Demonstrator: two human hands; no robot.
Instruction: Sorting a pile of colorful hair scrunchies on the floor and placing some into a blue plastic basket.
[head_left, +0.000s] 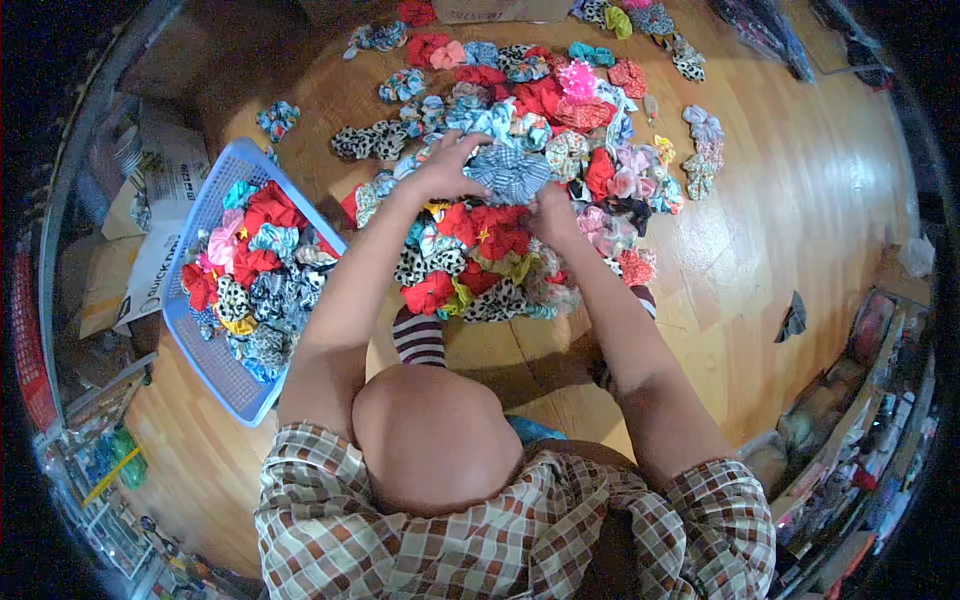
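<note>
A blue-and-white checked fabric scrunchie (510, 174) is between my hands, above a heap of scrunchies. My left hand (444, 171) is at its left side, fingers and thumb spread apart, with the thumb close to its lower left edge. At the opposite edge, my right hand (553, 214) is closed on the fabric; its fingertips are mostly hidden. Just below lies a red scrunchie with a gold star (499, 234). Around it are several printed, spotted and plain ones, including a black-and-white spotted scrunchie (495, 301).
A blue plastic basket (247, 405) holding mixed scrunchies stands to the left. Loose scrunchies (703, 154) lie on the wooden floor (787, 195) right of the heap. A cardboard box (502, 10) is at the far edge. Boxes of goods (840, 442) line the lower right.
</note>
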